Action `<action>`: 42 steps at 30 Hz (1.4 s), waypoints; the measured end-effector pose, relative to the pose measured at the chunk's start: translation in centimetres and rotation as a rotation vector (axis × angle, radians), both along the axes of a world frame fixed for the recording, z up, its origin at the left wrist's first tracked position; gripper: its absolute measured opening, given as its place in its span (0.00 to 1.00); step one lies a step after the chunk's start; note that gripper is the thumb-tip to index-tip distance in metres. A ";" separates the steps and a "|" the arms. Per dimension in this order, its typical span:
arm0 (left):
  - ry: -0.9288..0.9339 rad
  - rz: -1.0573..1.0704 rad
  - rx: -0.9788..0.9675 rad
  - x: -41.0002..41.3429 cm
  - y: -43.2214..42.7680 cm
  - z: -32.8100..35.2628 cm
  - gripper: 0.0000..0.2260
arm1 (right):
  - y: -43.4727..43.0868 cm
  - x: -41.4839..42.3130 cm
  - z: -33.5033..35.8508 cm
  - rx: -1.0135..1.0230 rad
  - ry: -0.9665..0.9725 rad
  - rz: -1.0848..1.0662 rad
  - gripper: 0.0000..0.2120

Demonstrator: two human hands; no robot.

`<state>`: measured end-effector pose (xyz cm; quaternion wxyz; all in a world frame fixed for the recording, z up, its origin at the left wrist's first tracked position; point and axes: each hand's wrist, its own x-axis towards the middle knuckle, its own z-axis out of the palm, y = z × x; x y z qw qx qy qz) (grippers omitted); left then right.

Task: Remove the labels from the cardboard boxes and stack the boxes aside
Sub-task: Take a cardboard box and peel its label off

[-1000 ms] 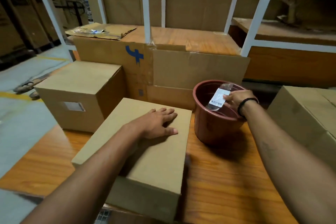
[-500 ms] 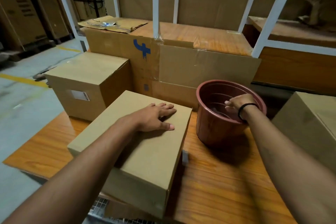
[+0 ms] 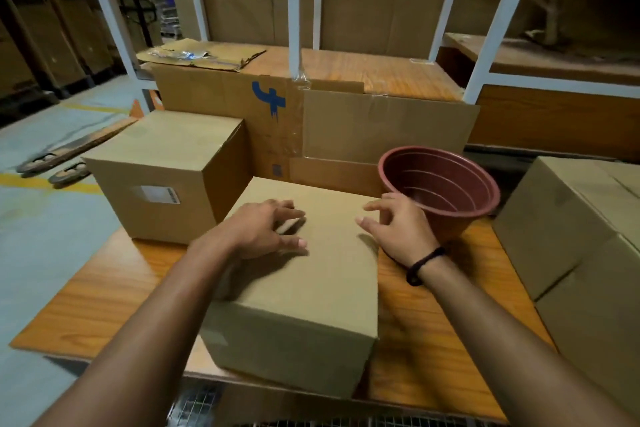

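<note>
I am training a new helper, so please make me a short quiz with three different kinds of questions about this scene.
1. True or false: the left hand rests on top of the middle box.
2. Fill in: the red pot stands to the ____ of the middle box.
3. Where is a white label visible? A. on the left box B. on the middle box C. on the red pot

Key: 1 true; 2 right; 3 A.

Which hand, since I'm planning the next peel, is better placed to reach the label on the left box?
Left, probably. The left hand lies on the front box, next to the left box bearing the label; the right hand is by the flower pot, farther off.
</note>
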<state>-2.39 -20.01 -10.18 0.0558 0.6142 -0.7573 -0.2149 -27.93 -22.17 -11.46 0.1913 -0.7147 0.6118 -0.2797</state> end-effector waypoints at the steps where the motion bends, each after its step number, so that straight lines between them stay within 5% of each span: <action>1: -0.004 0.025 0.010 1.6 0.9 -0.1 0.31 | 1.0 0.4 -0.2 0.021 0.003 -0.035 0.18; 5: 0.090 0.136 0.065 7.1 4.0 -1.3 0.38 | 4.4 1.4 -0.6 0.131 -0.051 -0.104 0.24; 10: 0.574 0.123 0.168 9.4 6.7 -3.8 0.47 | 6.1 3.5 -2.1 0.221 -0.129 -0.054 0.28; 16: 0.867 0.075 0.098 9.7 9.0 -5.4 0.52 | 6.8 3.3 -2.0 0.209 -0.181 -0.106 0.27; 22: 0.850 0.150 -0.104 9.9 11.6 -8.6 0.40 | 9.4 2.8 -2.1 0.237 -0.283 0.030 0.26; 27: 0.773 0.138 -0.230 8.9 12.0 -6.5 0.40 | 11.0 2.5 -4.3 0.210 -0.176 0.048 0.50; 33: 0.458 -0.012 -0.489 6.0 11.9 -0.7 0.43 | 11.5 1.1 -6.7 0.303 -0.495 0.142 0.43; 37: 0.371 0.013 -0.549 4.3 12.0 -1.0 0.41 | 10.9 -0.1 -7.2 0.308 -0.361 0.208 0.39; 42: 0.291 -0.002 -0.598 2.1 11.6 -0.8 0.39 | 10.2 0.8 -1.2 0.082 -0.077 0.328 0.42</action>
